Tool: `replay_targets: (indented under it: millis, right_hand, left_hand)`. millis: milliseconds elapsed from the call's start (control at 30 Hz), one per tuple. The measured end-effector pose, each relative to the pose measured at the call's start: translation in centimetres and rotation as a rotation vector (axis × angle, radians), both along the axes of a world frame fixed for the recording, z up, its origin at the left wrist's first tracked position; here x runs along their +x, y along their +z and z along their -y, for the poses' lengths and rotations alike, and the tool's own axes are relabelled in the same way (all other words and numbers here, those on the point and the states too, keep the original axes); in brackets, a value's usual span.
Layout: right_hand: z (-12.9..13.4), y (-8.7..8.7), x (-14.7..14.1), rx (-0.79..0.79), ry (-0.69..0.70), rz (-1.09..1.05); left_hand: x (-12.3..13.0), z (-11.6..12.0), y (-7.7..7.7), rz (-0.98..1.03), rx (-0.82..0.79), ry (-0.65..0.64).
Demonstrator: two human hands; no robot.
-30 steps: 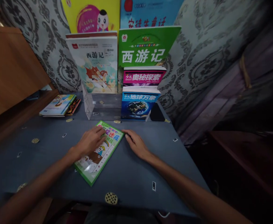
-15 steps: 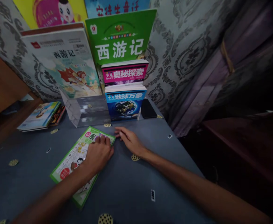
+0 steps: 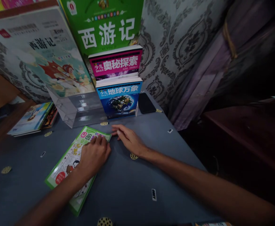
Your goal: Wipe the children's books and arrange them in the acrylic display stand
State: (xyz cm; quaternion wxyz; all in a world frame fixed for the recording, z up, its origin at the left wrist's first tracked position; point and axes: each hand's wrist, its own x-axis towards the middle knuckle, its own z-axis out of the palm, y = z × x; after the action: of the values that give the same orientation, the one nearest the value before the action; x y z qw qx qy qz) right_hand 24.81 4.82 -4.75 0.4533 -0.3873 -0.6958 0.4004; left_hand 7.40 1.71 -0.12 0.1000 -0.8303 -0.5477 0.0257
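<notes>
A green-bordered picture book point(image 3: 57, 166) lies aslant on the table, cartoon cover up. My left hand point(image 3: 95, 150) is palm down on its upper right part, fingers bent against the cover and thumb side by the right edge. The hand covers part of the title. Just right of the book's top corner, my right hand point(image 3: 129, 138) rests on its side on the table with fingers loosely stretched and nothing in them. Behind them a clear acrylic stand point(image 3: 69, 117) bears upright books, among them a blue book point(image 3: 121, 100) with a globe and a pink book point(image 3: 117, 64).
A large green book point(image 3: 106, 31) and a pale book point(image 3: 59, 62) stand higher in the rack. Several books lie in a stack point(image 3: 32, 117) at the left. A dark flat phone-like object point(image 3: 146, 103) lies near the wall. A curtain point(image 3: 198, 78) hangs right of the table point(image 3: 175, 182).
My view has shifted nearer to the rack, so its books look larger and further up and left. Both hands keep their places by the green-bordered book. A coloured edge now shows at the bottom right.
</notes>
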Motion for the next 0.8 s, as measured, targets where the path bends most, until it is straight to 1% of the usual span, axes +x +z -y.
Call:
replay_targets:
  millis: [200, 400, 533, 633, 800]
  right_hand:
    - [0.2, 0.5, 0.0, -0.001, -0.003, -0.001]
    - [0.1, 0.2, -0.1, 0.047, -0.026, -0.01]
    - [0.5, 0.5, -0.1, 0.115, -0.054, -0.003]
    - [1.0, 1.0, 0.0, 0.196, -0.061, 0.037]
    - [1.7, 1.2, -0.1, 0.287, 0.012, 0.215]
  left_hand:
    - [-0.2, -0.1, -0.5, 0.086, 0.022, -0.013]
    - [-0.4, -0.2, -1.0, 0.058, 0.064, -0.039]
    - [-0.3, -0.2, -1.0, 0.021, 0.062, -0.044]
    - [-0.2, -0.1, -0.9, -0.009, 0.073, -0.033]
    - [-0.1, 0.0, -0.6, -0.001, 0.021, -0.013]
